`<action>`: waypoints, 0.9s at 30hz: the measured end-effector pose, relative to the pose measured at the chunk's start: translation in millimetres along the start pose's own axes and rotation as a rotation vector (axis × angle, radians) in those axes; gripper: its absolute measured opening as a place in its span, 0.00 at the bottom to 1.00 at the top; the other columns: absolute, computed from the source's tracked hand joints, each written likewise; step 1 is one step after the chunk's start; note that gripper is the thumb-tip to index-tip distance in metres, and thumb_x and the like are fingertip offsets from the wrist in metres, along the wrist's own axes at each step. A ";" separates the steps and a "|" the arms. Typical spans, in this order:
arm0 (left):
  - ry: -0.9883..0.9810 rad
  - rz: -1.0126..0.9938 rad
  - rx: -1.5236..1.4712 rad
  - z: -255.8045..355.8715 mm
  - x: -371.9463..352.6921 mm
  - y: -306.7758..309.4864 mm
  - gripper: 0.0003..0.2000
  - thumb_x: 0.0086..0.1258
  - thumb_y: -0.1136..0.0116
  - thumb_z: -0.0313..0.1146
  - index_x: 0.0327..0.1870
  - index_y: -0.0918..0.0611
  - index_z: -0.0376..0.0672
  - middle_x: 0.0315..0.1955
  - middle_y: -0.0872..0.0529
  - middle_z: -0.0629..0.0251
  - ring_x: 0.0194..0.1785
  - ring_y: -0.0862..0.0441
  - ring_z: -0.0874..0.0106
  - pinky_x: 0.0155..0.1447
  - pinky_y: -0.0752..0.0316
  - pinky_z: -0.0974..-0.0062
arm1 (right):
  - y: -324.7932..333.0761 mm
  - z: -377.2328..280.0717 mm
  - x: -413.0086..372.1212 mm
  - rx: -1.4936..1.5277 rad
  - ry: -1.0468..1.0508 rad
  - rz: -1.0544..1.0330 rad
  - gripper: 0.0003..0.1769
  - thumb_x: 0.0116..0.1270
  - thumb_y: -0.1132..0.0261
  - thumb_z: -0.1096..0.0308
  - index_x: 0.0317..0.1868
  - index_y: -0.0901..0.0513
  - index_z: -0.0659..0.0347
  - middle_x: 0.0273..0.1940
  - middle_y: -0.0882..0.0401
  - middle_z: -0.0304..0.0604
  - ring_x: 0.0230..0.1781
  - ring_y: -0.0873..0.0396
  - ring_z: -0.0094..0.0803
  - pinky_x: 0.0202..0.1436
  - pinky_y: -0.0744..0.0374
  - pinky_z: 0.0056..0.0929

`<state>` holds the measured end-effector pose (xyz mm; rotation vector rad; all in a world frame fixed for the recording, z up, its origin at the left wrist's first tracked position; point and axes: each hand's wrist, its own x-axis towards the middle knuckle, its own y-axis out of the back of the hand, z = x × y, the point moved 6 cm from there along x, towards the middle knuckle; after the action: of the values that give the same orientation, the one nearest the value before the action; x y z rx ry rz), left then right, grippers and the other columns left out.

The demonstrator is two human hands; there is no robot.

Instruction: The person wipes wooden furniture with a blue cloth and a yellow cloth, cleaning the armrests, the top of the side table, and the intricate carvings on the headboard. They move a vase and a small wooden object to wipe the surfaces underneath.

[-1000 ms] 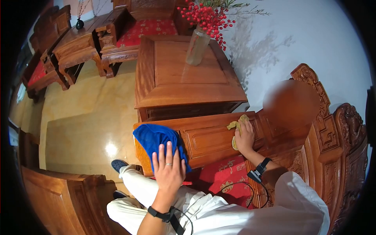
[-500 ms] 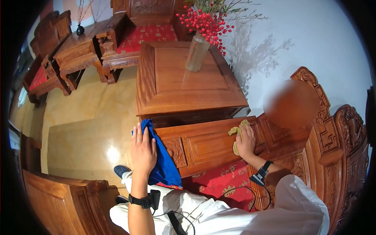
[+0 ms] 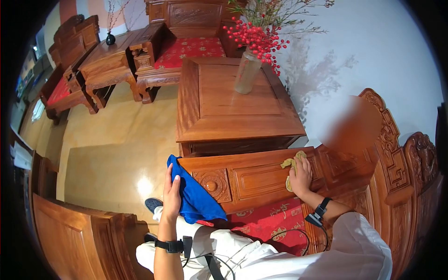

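My left hand (image 3: 172, 198) is at the front end of the carved wooden armrest (image 3: 256, 177), pressing a blue cloth (image 3: 198, 198) there. Its thumb shows on the near side, and the other fingers are partly hidden along the outer edge. The cloth drapes across the armrest's corner and hangs toward the seat. Farther back along the same armrest, my right hand (image 3: 301, 176) bears down on a crumpled yellowish cloth (image 3: 288, 163), its fingers bent over it. Straps with small black devices circle both wrists.
Beyond the armrest stands a square wooden side table (image 3: 238, 116) with a glass vase (image 3: 248, 72) of red berries. Below the armrest is a red patterned seat cushion (image 3: 280, 224). A carved backrest (image 3: 396, 172) rises at right, and a wooden panel (image 3: 65, 219) stands at lower left. More chairs line the back.
My left hand has turned from lying palm-down on the blue cloth to standing on edge at the armrest's end. My right hand stays on the yellowish cloth. The view has shifted slightly.
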<state>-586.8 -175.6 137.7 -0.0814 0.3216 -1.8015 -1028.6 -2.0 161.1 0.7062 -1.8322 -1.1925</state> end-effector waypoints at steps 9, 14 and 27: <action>-0.078 0.109 0.308 -24.5 -100.3 -6.1 0.30 0.84 0.56 0.32 0.81 0.47 0.30 0.77 0.36 0.47 0.79 0.39 0.60 0.81 0.47 0.67 | 0.9 -5.3 -1.3 -0.039 0.067 -0.030 0.28 0.70 0.38 0.63 0.70 0.24 0.59 0.73 0.33 0.56 0.77 0.39 0.55 0.76 0.38 0.56; -0.035 0.063 0.133 -25.1 -92.1 -5.0 0.30 0.85 0.55 0.34 0.81 0.47 0.31 0.77 0.36 0.50 0.79 0.38 0.63 0.81 0.46 0.68 | 7.1 -83.6 -4.5 0.021 0.501 -0.123 0.35 0.74 0.39 0.50 0.75 0.31 0.62 0.74 0.37 0.65 0.76 0.41 0.66 0.77 0.40 0.60; 0.042 -0.039 -0.131 -41.6 31.3 17.8 0.30 0.85 0.51 0.45 0.79 0.36 0.34 0.75 0.29 0.55 0.77 0.34 0.69 0.80 0.41 0.72 | -8.0 -198.6 -11.7 0.227 0.693 -0.241 0.31 0.73 0.38 0.51 0.71 0.23 0.59 0.75 0.35 0.61 0.76 0.38 0.61 0.77 0.40 0.58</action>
<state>-587.5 -202.3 89.7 -0.1432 0.4705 -1.8217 -851.4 -87.0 192.8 1.3101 -1.3212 -0.7409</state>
